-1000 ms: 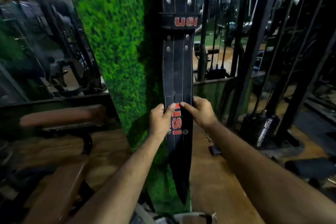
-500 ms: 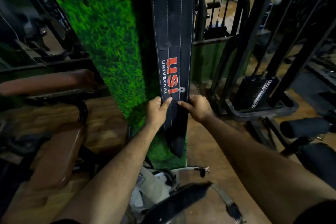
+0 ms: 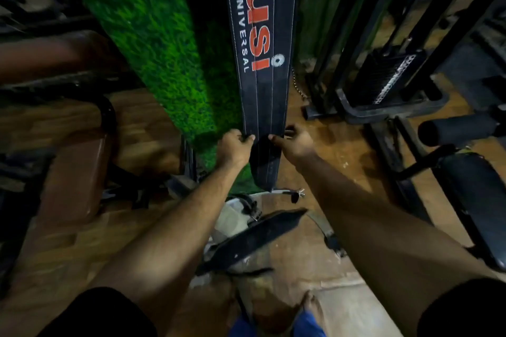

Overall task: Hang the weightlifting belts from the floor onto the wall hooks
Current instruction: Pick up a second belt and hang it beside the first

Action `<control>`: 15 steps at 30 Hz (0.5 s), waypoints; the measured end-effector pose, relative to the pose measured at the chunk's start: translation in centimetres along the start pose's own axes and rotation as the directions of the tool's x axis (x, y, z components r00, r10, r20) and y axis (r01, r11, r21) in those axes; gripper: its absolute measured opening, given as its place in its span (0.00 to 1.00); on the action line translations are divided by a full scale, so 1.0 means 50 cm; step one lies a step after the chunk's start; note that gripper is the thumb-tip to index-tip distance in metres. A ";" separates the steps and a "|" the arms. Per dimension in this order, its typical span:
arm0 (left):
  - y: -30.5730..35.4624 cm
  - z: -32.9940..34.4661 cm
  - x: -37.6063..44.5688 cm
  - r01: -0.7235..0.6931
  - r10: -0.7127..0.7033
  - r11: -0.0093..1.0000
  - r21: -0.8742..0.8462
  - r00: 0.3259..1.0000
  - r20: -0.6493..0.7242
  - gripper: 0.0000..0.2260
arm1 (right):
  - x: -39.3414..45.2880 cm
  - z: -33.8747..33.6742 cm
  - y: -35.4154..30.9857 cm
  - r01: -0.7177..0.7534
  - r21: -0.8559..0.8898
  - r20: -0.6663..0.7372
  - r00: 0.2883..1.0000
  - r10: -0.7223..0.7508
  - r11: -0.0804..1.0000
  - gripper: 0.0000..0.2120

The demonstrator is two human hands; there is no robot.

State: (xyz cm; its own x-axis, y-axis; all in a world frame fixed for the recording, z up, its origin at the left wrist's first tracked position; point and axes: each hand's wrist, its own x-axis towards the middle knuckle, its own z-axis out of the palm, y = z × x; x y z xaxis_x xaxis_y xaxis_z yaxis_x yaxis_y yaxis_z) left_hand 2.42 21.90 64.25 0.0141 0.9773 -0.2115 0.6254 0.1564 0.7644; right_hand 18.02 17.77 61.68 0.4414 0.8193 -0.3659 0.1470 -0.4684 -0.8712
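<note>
A black weightlifting belt (image 3: pixel 262 85) with red USI lettering hangs straight down in front of the green artificial-grass wall (image 3: pixel 153 35); its hook is out of view above. My left hand (image 3: pixel 234 149) pinches the belt's left edge near the tapered lower end. My right hand (image 3: pixel 295 142) pinches the right edge at the same height. On the floor below lie another black belt (image 3: pixel 254 241) and a pale grey belt (image 3: pixel 232 213) with a buckle, piled together.
A brown padded bench (image 3: pixel 68 172) stands at the left. At the right are a black weight-stack machine (image 3: pixel 383 76) and a black padded seat (image 3: pixel 476 200) with a roller. The floor (image 3: pixel 315 180) is wood-brown. My foot (image 3: pixel 309 312) shows at the bottom.
Both hands have slid down the hanging belt from the logo to near its tip. The view has tilted downward, bringing the floor belts into sight.
</note>
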 end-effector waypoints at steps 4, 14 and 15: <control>-0.093 0.044 -0.057 0.207 -0.210 0.978 0.038 0.974 0.083 0.13 | -0.034 0.026 0.101 -0.208 0.038 -0.056 0.976 0.210 0.977 0.17; -0.261 0.131 -0.158 0.326 -0.264 0.937 -0.123 0.894 0.362 0.12 | -0.102 0.067 0.275 -0.344 0.087 0.145 0.933 0.329 0.935 0.10; -0.278 0.138 -0.164 0.316 -0.257 0.942 -0.116 0.898 0.359 0.11 | -0.103 0.073 0.293 -0.352 0.085 0.162 0.928 0.336 0.932 0.09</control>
State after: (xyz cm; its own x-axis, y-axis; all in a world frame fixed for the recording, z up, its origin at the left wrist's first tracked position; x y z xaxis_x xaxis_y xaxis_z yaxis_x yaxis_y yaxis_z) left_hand -0.98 10.71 51.16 0.1320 0.7857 -0.6044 0.5027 0.4724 0.7239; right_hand 14.69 7.88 49.61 0.3154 0.6564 -0.6853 -0.0933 -0.6972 -0.7108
